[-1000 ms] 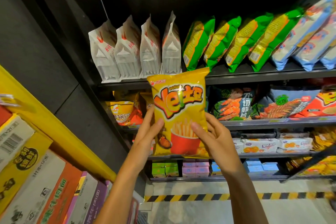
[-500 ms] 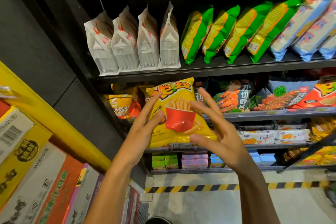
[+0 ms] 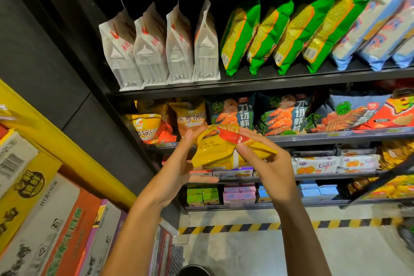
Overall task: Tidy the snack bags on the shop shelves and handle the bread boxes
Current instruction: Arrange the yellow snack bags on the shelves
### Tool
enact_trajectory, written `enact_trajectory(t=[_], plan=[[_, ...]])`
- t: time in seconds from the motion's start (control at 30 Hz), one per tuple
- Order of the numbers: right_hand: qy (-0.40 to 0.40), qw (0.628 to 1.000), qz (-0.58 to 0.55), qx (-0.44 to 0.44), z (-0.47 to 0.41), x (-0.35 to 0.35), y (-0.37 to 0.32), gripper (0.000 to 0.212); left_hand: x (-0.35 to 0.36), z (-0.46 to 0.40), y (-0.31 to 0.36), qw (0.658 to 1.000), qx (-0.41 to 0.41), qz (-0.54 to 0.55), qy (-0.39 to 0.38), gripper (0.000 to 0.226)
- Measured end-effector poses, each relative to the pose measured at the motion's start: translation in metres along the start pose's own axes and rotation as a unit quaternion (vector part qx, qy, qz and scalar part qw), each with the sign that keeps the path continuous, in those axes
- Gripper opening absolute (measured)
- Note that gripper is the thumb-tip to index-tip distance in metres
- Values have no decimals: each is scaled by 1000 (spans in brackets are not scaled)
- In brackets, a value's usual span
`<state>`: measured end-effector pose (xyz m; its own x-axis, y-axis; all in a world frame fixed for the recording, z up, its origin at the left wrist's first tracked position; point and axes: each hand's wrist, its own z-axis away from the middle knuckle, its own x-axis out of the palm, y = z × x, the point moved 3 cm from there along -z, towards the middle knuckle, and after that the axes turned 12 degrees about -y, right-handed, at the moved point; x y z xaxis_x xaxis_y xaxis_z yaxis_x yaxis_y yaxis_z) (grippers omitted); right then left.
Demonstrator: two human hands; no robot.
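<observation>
A yellow snack bag with a red cup picture lies tipped almost flat between both hands, its bottom seam toward me, just in front of the second shelf. My left hand supports its left edge with the fingers stretched. My right hand pinches its right side from above. Behind the bag stand orange rice-cracker bags and dark shrimp-chip bags. No bread box can be picked out.
The top shelf carries white bags, green bags and light blue bags. Lower shelves hold biscuit packs and small boxes. Stacked cartons under a yellow rail fill the left. A striped floor line runs below.
The yellow bag went from upright and facing me to tipped back and nearly flat at the second shelf's level. Both hands closed on it again after the right hand had spread open.
</observation>
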<state>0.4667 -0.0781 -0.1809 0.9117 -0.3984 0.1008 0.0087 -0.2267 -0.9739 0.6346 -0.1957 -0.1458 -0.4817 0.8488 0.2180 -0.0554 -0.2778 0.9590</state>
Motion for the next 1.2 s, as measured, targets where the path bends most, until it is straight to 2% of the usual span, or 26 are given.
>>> enact_trajectory(t=[0.07,0.2,0.3,0.37,0.43,0.57,0.67,0.77,0.8,0.87,0.9,1.0,1.2], plan=[[26,999,-22,11,1,0,2,37,5,-3,8,999,-15,-41,-7,63],[48,997,-34,40,-2,-3,4,35,5,-8,16,991,-36,-124,29,64],[40,997,-26,53,-5,-3,8,38,-2,-4,2,959,-5,-282,-27,83],[35,998,-20,50,-7,-2,8,36,-8,-4,-5,950,16,-312,-14,83],[26,999,-15,41,-9,1,5,32,-4,-8,-2,942,64,-330,8,73],[-8,999,-16,35,-13,4,5,31,-4,-12,-2,961,102,-254,52,49],[-30,998,-1,51,-16,7,4,34,-8,-13,-4,970,89,-210,88,45],[-24,998,6,64,-18,7,4,38,-13,-14,-9,977,68,-182,94,47],[-13,998,12,60,-19,7,5,45,-13,-15,-10,979,62,-174,92,48],[18,998,21,56,-18,7,7,76,-11,-15,-10,981,59,-167,79,48],[38,997,25,59,-18,8,6,82,-10,-16,-10,982,57,-165,71,48],[75,994,45,72,-18,5,6,68,-9,-19,-11,984,49,-163,62,48],[41,994,35,92,-18,2,13,96,-11,-22,-15,984,46,-164,62,44]])
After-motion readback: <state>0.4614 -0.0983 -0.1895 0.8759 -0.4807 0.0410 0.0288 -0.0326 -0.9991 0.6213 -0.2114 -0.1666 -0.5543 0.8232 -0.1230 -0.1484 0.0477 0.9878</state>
